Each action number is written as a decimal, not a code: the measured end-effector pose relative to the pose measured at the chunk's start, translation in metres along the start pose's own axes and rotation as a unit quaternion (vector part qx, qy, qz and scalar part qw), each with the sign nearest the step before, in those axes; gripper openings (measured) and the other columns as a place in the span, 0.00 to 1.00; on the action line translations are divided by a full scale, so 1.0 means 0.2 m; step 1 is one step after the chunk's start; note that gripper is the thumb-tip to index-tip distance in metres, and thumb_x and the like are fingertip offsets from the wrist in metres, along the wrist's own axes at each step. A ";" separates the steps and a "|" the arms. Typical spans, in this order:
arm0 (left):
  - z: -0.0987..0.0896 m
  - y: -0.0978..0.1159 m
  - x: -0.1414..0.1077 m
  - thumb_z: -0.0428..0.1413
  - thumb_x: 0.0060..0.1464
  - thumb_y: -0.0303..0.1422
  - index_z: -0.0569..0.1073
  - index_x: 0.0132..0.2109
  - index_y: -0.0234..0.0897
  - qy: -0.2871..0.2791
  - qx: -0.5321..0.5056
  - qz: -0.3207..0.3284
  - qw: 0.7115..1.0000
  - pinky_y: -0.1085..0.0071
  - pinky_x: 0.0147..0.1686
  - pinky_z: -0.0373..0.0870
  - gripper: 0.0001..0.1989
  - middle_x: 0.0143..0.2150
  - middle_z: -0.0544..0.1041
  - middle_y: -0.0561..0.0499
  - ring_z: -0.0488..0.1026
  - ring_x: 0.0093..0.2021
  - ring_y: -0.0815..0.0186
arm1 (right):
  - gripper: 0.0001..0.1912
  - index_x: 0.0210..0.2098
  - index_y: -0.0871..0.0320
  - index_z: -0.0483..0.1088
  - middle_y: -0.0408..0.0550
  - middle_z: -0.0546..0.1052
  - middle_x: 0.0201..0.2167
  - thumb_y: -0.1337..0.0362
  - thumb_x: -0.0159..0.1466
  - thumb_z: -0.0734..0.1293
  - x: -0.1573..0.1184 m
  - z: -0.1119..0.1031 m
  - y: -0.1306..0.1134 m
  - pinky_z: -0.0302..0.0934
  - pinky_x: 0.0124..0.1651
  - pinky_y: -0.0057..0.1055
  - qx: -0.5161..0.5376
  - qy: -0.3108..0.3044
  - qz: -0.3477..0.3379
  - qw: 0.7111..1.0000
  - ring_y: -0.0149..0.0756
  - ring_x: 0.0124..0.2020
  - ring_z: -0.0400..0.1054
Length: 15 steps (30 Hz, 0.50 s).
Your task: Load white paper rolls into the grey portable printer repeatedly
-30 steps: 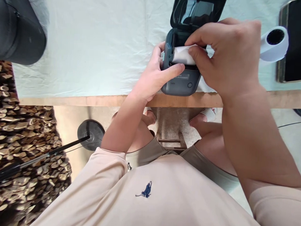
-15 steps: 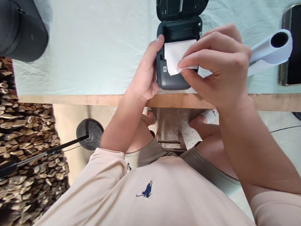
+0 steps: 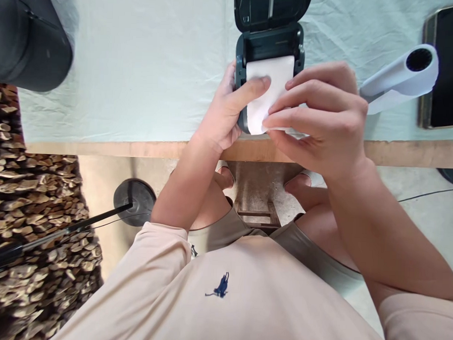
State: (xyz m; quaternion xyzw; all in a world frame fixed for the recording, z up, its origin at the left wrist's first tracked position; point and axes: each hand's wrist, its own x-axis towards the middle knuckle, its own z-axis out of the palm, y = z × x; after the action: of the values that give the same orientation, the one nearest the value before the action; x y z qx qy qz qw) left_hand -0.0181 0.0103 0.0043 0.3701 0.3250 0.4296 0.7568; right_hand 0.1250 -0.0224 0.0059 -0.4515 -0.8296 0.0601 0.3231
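Note:
A small dark portable printer [image 3: 272, 42] lies near the table's front edge, its lid [image 3: 271, 10] swung up and back. White paper [image 3: 270, 67] comes out of its compartment and hangs over the printer's front. My left hand [image 3: 229, 103] is wrapped round the printer's left side, with the thumb pressed on the paper. Between thumb and forefinger, my right hand [image 3: 321, 116] pinches the paper's lower end. Beyond that hand, a white paper roll [image 3: 400, 77] with a dark hollow core lies on the cloth.
A phone-like black device [image 3: 447, 68] lies at the right edge. At the upper left is a dark rounded case [image 3: 30, 39]. The table has a pale cloth [image 3: 152, 63] and a wooden front edge [image 3: 119, 148]. Below left stand a round black base [image 3: 134, 201] and stacked firewood [image 3: 35, 223].
My right hand has drawn the paper further out towards me. My left thumb has moved from the printer's side edge onto the paper.

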 end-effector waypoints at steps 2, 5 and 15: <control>0.00 -0.01 0.00 0.51 0.43 0.31 0.62 0.36 0.43 0.009 0.025 0.005 1.000 0.73 0.32 0.62 0.10 0.32 0.67 0.55 0.66 0.33 0.70 | 0.08 0.27 0.48 0.67 0.31 0.66 0.32 0.60 0.47 0.59 0.00 -0.01 0.00 0.54 0.49 0.25 0.047 0.019 0.025 0.998 0.19 0.43 0.55; 0.00 -0.03 0.00 0.50 0.44 0.28 0.61 0.41 0.41 0.018 0.053 0.002 0.998 0.71 0.38 0.62 0.14 0.35 0.67 0.55 0.66 0.40 0.68 | 0.12 0.30 0.57 0.65 0.40 0.64 0.32 0.59 0.50 0.57 0.01 -0.02 0.01 0.55 0.43 0.21 0.117 0.102 0.121 0.980 0.17 0.39 0.56; 0.05 0.00 0.00 0.52 0.39 0.22 0.62 0.42 0.49 0.044 0.107 -0.043 0.992 0.73 0.38 0.61 0.22 0.32 0.70 0.58 0.65 0.39 0.67 | 0.20 0.46 0.44 0.41 0.36 0.56 0.44 0.52 0.54 0.48 0.10 -0.04 0.13 0.53 0.34 0.11 0.444 0.117 0.325 0.827 0.14 0.41 0.58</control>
State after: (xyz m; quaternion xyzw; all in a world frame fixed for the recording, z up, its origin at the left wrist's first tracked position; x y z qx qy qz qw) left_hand -0.0098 0.0081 0.0093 0.4154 0.4177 0.3751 0.7157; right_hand 0.1400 0.0067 0.0107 -0.5066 -0.4747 0.4705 0.5447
